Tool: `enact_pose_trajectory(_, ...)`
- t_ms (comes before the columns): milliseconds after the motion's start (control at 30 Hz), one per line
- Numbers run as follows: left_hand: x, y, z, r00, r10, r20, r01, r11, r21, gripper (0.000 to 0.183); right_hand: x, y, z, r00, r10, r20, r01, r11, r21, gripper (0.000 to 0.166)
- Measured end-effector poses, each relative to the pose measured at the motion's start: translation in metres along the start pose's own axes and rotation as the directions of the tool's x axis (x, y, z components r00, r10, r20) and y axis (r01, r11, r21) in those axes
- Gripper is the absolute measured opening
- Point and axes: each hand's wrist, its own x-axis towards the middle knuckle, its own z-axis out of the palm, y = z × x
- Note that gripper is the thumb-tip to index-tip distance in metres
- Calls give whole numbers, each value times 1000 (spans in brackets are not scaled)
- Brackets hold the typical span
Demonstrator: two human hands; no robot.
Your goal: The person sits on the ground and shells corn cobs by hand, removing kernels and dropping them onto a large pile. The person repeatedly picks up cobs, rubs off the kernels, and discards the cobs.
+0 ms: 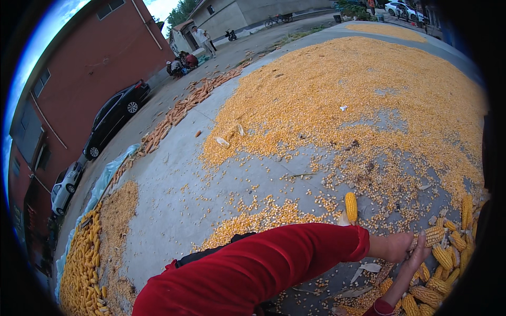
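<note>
At the lower right my two hands meet on one yellow corn cob (434,234), its far end pointing right. My left hand (395,246), below a red sleeve, is closed around the near end. My right hand (416,253) comes up from the bottom edge and presses against the same end; its fingers are partly hidden. Close beyond and below lie many husked corn cobs (442,256) in a heap. Another yellow cob (351,208) lies above my left forearm, with a piece of husk beside it. Loose kernels (272,215) are scattered over the concrete.
A wide spread of corn kernels (316,87) covers the concrete ahead. Stripped cobs (185,104) form a line at the left, near a heap of yellow cobs (81,264) and plastic sheeting (101,185). Beyond are a black car (114,114) and several people (182,65).
</note>
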Motion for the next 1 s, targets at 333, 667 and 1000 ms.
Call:
enact_pose_trajectory(333,10,6,-3,990,7,138,48,919,-391,26,-11,-14,-5,992,-32,126,18,994,107,57)
enact_pose_trajectory(667,15,-2,13,999,50,-8,-49,992,114,43,-12,-30,16,988,-153,-9,154,988,25,62)
enact_pose_trajectory(1000,-2,20,2,939,-264,222,340,821,-460,21,-22,-24,17,974,-209,88,213,977,-32,57)
